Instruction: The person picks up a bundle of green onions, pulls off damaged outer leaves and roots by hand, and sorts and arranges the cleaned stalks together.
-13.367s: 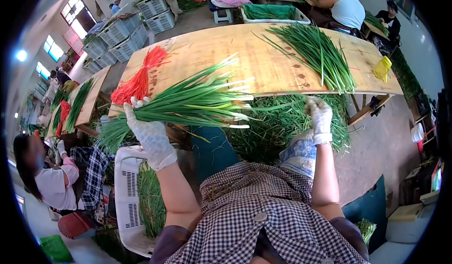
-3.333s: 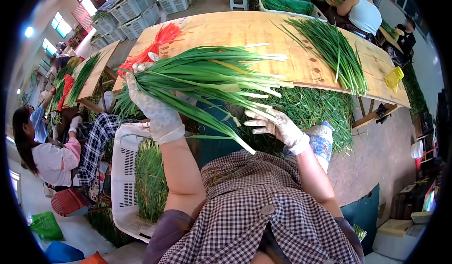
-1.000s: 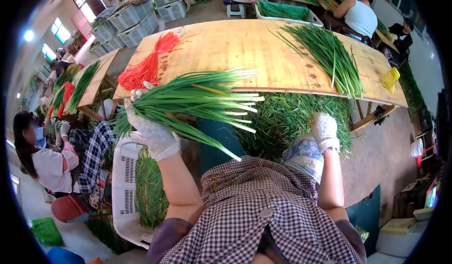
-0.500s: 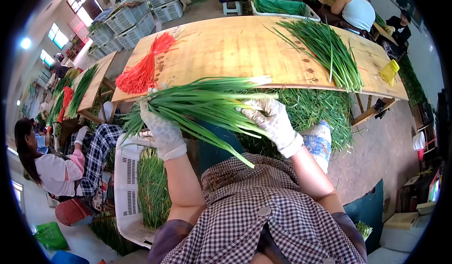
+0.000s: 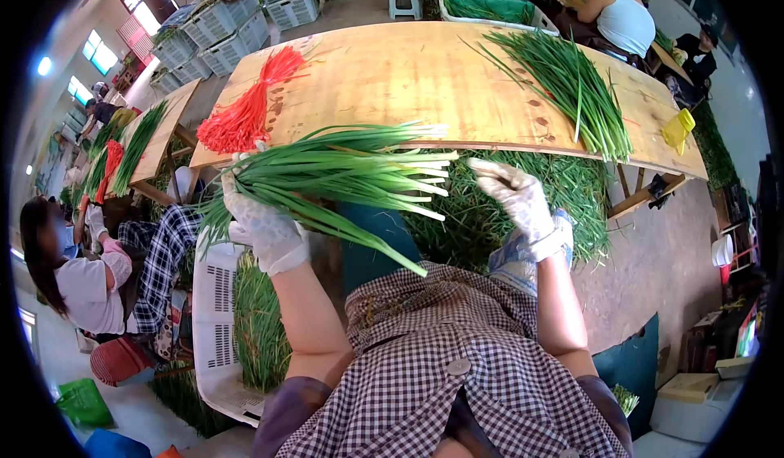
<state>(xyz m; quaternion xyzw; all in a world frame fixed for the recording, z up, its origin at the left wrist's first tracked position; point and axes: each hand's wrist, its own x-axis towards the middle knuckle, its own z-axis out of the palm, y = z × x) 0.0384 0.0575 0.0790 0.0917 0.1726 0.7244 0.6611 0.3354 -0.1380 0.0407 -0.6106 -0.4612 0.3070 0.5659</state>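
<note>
My left hand (image 5: 263, 223), in a pale patterned glove, is closed around the leafy end of a loose bunch of garlic chives (image 5: 335, 168). The pale stem ends fan out to the right, and one stalk droops lower than the others. Apart from those stem ends, my gloved right hand (image 5: 516, 201) hovers with its fingers extended to the left and nothing visible in them. Red ties (image 5: 245, 115) lie in a heap on the wooden table (image 5: 392, 74) beyond my left hand. A larger pile of chives (image 5: 563, 86) rests on the table's right side.
A white basket (image 5: 214, 327) holding greens stands at my left. Loose greens (image 5: 555, 188) cover the floor under the table's front edge. A yellow object (image 5: 677, 130) sits at the right corner. Other people work at the left and far right; stacked crates (image 5: 216, 29) stand behind.
My right hand has let go of the stem ends and drawn back to the right. The bunch has shifted slightly left with my left hand, its stems now spread.
</note>
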